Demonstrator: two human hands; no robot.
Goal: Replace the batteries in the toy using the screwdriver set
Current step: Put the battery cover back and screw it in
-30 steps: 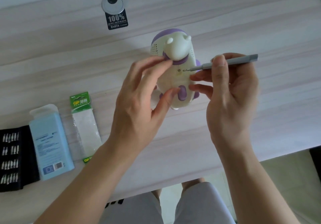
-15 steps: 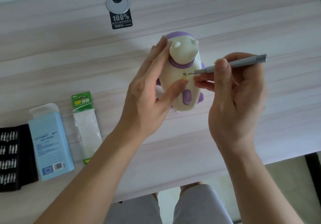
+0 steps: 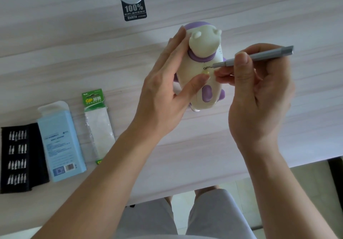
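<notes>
Toy (image 3: 201, 82) stood upright on tabletop (image 3: 74, 53), left hand (image 3: 167, 90) clamped round it; right hand (image 3: 259, 94) pinched screwdriver (image 3: 256, 56), shaft near-horizontal, tip leftward in the screw (image 3: 205, 68).

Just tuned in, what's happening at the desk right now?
A person is working on a cream-and-purple toy on the pale wooden desk. The left hand grips the toy's body, while the right hand holds a slim grey screwdriver with its tip at a small screw on the toy. Off to the left lie a black bit case, a blue box and a green-topped battery pack. The battery cover looks not yet opened.
</notes>
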